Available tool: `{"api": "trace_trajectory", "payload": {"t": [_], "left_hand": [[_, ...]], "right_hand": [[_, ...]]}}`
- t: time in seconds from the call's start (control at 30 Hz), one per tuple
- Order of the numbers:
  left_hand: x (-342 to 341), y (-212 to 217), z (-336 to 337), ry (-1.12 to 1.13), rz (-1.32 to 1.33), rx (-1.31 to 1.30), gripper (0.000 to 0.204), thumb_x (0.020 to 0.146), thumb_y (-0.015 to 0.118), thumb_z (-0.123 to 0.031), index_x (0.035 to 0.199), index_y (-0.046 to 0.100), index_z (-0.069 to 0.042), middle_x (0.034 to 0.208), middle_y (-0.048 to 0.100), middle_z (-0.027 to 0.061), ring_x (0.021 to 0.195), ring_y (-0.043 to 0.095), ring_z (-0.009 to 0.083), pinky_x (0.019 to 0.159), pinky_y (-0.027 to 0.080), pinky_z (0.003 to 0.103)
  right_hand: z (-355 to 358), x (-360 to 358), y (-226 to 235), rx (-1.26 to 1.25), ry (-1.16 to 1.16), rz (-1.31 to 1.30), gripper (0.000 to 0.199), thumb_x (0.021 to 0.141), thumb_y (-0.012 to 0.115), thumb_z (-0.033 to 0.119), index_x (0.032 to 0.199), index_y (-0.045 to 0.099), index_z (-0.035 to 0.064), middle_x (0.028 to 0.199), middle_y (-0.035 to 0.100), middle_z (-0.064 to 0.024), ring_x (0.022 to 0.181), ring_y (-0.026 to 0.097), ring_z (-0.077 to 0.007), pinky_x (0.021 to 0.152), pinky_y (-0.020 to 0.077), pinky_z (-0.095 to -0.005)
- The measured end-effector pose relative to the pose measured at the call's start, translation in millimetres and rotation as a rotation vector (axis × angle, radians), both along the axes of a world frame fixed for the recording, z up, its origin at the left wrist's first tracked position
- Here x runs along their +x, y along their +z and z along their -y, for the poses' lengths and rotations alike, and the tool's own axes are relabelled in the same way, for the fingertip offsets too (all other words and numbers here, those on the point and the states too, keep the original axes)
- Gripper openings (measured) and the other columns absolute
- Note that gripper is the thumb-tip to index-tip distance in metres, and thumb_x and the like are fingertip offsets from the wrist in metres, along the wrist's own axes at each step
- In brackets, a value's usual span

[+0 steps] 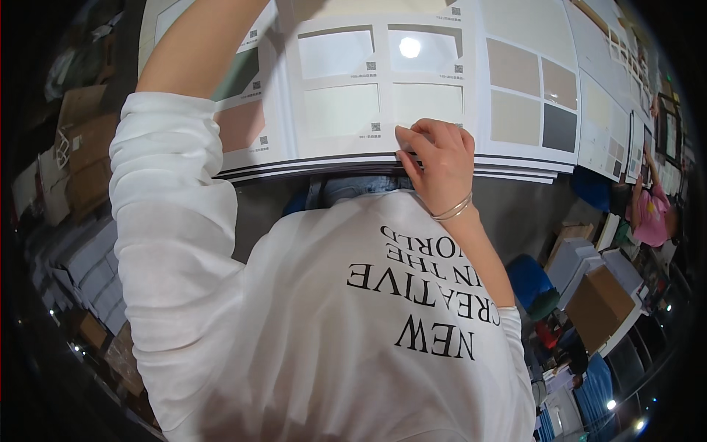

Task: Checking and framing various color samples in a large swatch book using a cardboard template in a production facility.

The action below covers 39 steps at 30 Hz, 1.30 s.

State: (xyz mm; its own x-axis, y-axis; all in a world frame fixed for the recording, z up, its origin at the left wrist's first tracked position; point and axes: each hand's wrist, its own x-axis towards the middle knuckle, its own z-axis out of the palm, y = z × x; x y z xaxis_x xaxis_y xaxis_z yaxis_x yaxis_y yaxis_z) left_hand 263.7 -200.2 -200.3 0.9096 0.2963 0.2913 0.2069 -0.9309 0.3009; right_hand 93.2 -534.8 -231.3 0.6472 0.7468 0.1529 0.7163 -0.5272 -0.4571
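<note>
My right hand (pixel 440 151) is at the near edge of a white colour sample board (pixel 342 149), on top of a stack of boards. Its fingers are curled, with index finger and thumb closed around the board's edge. The board has framed rectangular openings: one in the upper row (pixel 336 53) looks recessed and white, and below lies a pale greenish swatch (pixel 341 110). My left arm (pixel 199 51) reaches across the left side of the boards and leaves the picture at the top. My left hand is outside the view.
Green (pixel 243 77) and pink swatches (pixel 241 125) lie left of the board's fold. To the right are beige and dark grey swatches (pixel 560 127). Cardboard boxes (pixel 88 140) stand at the left, a blue stool (pixel 529 276) at the right. A person in pink (pixel 652 214) works farther right.
</note>
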Motion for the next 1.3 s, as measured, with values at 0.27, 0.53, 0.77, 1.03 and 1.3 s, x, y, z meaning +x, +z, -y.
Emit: {"api": "trace_trajectory", "payload": {"t": [0.27, 0.53, 0.77, 1.03, 1.3], "left_hand": [[-1, -3, 1, -0.004, 0.026, 0.006, 0.029, 0.078, 0.076, -0.030, 0.099, 0.072, -0.010, 0.103, 0.068, 0.0075, 0.098, 0.063, 0.0253, 0.088, 0.047, 0.040], [-5, 2, 9, 0.017, -0.008, 0.012, 0.028, 0.080, 0.076, -0.028, 0.101, 0.072, -0.009, 0.105, 0.068, 0.0077, 0.099, 0.063, 0.0242, 0.090, 0.046, 0.040], [-4, -2, 8, 0.019, -0.014, -0.028, 0.029, 0.081, 0.076, -0.027, 0.103, 0.071, -0.008, 0.104, 0.068, 0.0085, 0.099, 0.063, 0.0248, 0.091, 0.046, 0.039], [-2, -9, 3, -0.033, 0.081, 0.012, 0.028, 0.078, 0.077, -0.028, 0.098, 0.072, -0.009, 0.102, 0.068, 0.0094, 0.096, 0.064, 0.0263, 0.088, 0.048, 0.039], [3, -13, 1, -0.023, 0.097, 0.007, 0.027, 0.077, 0.078, -0.028, 0.096, 0.072, -0.010, 0.100, 0.067, 0.0093, 0.095, 0.064, 0.0278, 0.087, 0.048, 0.040]], "right_hand": [[3, -1, -1, 0.012, -0.004, -0.031, 0.037, 0.072, 0.076, 0.010, 0.108, 0.068, 0.0125, 0.102, 0.062, -0.0016, 0.094, 0.057, -0.0219, 0.092, 0.0384, -0.0382], [3, -2, -5, 0.038, -0.006, 0.023, 0.033, 0.073, 0.075, 0.009, 0.105, 0.069, 0.0129, 0.102, 0.062, -0.0014, 0.094, 0.057, -0.0215, 0.091, 0.0384, -0.0382], [2, -1, -3, 0.033, -0.007, 0.008, 0.031, 0.074, 0.074, 0.009, 0.104, 0.069, 0.0132, 0.101, 0.062, -0.0007, 0.095, 0.057, -0.0214, 0.091, 0.0388, -0.0384], [3, -1, -4, 0.035, -0.006, 0.004, 0.029, 0.075, 0.074, 0.010, 0.104, 0.069, 0.0137, 0.099, 0.062, 0.0003, 0.096, 0.057, -0.0209, 0.091, 0.0387, -0.0381], [2, -2, -2, 0.016, -0.010, 0.018, 0.029, 0.075, 0.075, 0.011, 0.104, 0.069, 0.0145, 0.099, 0.062, 0.0009, 0.097, 0.058, -0.0202, 0.092, 0.0381, -0.0385]]}}
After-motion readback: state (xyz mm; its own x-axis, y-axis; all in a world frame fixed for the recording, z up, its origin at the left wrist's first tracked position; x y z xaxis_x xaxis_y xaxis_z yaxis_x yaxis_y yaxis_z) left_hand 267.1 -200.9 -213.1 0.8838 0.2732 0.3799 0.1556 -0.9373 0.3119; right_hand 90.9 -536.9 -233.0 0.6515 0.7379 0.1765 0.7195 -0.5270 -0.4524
